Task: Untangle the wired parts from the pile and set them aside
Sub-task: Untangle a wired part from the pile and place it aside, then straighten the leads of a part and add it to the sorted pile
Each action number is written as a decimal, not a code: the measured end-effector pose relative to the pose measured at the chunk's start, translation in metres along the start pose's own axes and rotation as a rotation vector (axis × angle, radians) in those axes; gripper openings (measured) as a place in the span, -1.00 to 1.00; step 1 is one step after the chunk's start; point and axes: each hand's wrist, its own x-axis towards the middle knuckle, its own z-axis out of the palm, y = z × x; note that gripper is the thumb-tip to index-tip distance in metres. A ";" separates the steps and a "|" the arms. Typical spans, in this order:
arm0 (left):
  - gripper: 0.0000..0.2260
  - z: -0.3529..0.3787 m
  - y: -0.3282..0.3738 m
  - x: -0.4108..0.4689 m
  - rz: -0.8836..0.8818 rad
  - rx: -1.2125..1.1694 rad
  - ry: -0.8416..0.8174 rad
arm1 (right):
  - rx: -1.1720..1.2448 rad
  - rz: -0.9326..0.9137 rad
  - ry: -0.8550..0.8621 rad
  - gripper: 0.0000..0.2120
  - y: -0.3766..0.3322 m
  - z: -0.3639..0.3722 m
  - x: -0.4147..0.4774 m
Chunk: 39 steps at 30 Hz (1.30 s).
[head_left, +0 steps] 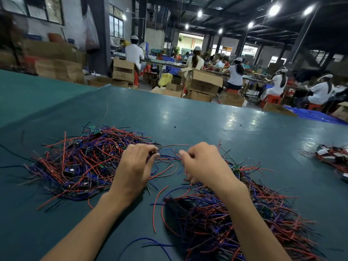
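Note:
A tangled pile [79, 162] of red, blue and black wires with small circuit boards lies on the left of the green table [207, 125]. A second heap of wired parts [235, 219] spreads at the right, under my right forearm. My left hand [135, 166] rests at the right edge of the left pile, its fingertips pinched on a small dark wired part. My right hand [203, 166] hovers beside it, fingers curled around thin red and blue wires that run between both hands.
A smaller bunch of wired parts with metal pieces [333, 157] sits at the table's far right edge. Loose single wires lie near the front edge. Beyond the table are cardboard boxes [203, 83] and seated workers at benches.

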 end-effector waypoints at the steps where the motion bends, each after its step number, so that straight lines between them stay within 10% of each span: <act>1: -0.82 0.000 0.008 0.000 0.009 -0.058 0.032 | 0.128 0.046 0.051 -0.55 0.002 0.001 0.002; 5: -0.88 0.008 0.037 -0.002 -0.349 -0.384 0.119 | 0.267 0.148 -0.091 -0.76 0.011 0.002 0.007; 9: -0.84 0.004 0.048 0.014 -0.991 -1.567 0.084 | 0.336 0.123 -0.145 -0.69 0.008 0.003 0.006; 12: -0.81 0.000 0.044 0.013 -1.177 -1.839 -0.093 | 0.519 0.052 -0.160 -0.65 0.000 0.002 0.003; 28: -0.65 -0.019 0.045 0.011 -1.031 -1.888 -0.765 | 0.800 0.106 -0.447 -0.71 0.006 -0.011 -0.004; 39: -0.59 -0.025 0.035 0.017 -0.968 -1.917 -0.895 | 0.919 0.169 -0.394 -0.70 -0.001 0.004 -0.005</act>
